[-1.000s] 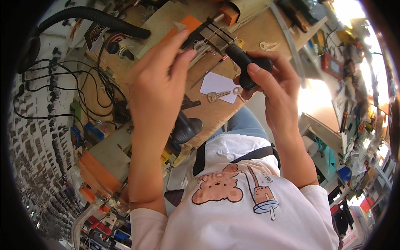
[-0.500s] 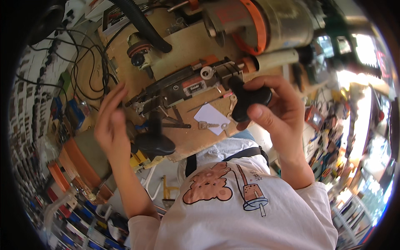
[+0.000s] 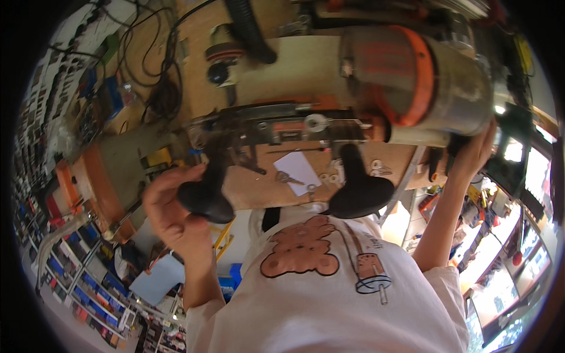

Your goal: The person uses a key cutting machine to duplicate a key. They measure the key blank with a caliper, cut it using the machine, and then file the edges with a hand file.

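A key-cutting machine (image 3: pixel 288 130) stands on the bench, with two black winged clamp knobs at its near side. My left hand (image 3: pixel 179 215) has its fingers curled round the left knob (image 3: pixel 207 197), thumb at the near end. Nobody's hand is on the right knob (image 3: pixel 360 193). At the far right, my right hand (image 3: pixel 475 152) reaches up beside the end of the large grey and orange motor housing (image 3: pixel 382 76). Its fingers are partly hidden and blurred there. Between the knobs, a key (image 3: pixel 288 177) lies on a white card (image 3: pixel 299 170).
Small keys (image 3: pixel 379 167) lie on the wooden bench near its front edge. Black cables (image 3: pixel 165 94) coil at the back left, and a ribbed black hose (image 3: pixel 250 29) comes down behind the machine. Another orange and grey machine (image 3: pixel 100 182) stands at the left.
My right hand has let go of the right knob and moved right to the motor housing's end. My left hand, earlier open and apart, has closed on the left knob. The view has shifted.
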Demonstrator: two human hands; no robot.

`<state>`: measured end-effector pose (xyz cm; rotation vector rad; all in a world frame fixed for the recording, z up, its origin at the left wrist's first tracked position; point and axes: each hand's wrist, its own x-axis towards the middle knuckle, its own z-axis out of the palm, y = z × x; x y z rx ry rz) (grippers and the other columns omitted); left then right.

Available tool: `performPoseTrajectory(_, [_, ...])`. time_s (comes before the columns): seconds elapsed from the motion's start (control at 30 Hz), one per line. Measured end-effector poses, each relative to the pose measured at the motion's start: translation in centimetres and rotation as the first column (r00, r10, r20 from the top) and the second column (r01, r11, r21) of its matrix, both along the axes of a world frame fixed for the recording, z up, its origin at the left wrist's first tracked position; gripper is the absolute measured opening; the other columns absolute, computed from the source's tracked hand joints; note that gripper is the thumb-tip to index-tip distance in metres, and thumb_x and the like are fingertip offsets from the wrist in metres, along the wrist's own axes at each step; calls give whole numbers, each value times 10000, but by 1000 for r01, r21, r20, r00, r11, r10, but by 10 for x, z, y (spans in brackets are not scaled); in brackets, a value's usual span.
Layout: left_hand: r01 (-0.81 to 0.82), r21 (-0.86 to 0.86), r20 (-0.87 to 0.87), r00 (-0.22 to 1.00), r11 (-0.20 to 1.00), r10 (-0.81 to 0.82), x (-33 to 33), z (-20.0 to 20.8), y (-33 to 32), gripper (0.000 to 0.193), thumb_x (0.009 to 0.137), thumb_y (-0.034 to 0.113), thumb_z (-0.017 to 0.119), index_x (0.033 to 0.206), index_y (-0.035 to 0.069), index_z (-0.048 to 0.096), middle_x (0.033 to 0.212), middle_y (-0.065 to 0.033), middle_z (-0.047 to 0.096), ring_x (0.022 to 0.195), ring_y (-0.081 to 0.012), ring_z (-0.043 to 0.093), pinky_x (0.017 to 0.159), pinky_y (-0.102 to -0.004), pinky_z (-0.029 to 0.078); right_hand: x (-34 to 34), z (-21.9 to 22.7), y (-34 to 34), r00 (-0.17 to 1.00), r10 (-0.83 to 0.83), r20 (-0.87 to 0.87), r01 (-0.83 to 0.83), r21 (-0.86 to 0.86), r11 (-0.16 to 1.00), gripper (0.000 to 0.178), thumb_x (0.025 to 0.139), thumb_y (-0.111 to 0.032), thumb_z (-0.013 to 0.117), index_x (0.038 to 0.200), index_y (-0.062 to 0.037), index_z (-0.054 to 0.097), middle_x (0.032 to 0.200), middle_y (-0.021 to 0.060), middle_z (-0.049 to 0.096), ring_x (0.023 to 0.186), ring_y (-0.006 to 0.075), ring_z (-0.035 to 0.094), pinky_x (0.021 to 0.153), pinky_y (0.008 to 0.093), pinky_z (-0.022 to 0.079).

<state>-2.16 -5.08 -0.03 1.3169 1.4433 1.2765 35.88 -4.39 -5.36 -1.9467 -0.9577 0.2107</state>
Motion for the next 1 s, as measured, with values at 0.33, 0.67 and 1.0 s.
performPoseTrajectory(0.33, [114,291,-299,954,950,-23,-9,-8,10,538,628,430,741,984,46,619,1173,-115,312,1097,-281,352,945,-438,271,17,-10,-16,999,14,51,-4,-194,981,414,925,-307,337,1198,-13,440,1178,130,491,1069,220,481,922,332,332])
performPoseTrajectory(0.67, [163,256,-373,926,953,-58,-3,-3,23,559,775,518,561,1025,18,558,1208,-144,321,1196,-354,327,1003,-501,238,-4,-2,-7,973,-156,-170,138,-114,984,501,948,-385,295,1203,18,447,1170,112,496,1035,174,473,889,279,345])
performPoseTrajectory(1.0, [235,232,-530,844,944,-80,2,-4,42,608,842,575,368,1051,15,484,1256,-193,324,1231,-317,306,1017,-512,284,-15,-6,-21,986,-99,-136,88,-88,992,447,930,-335,325,1217,-13,439,1173,115,496,1063,196,476,917,316,342])
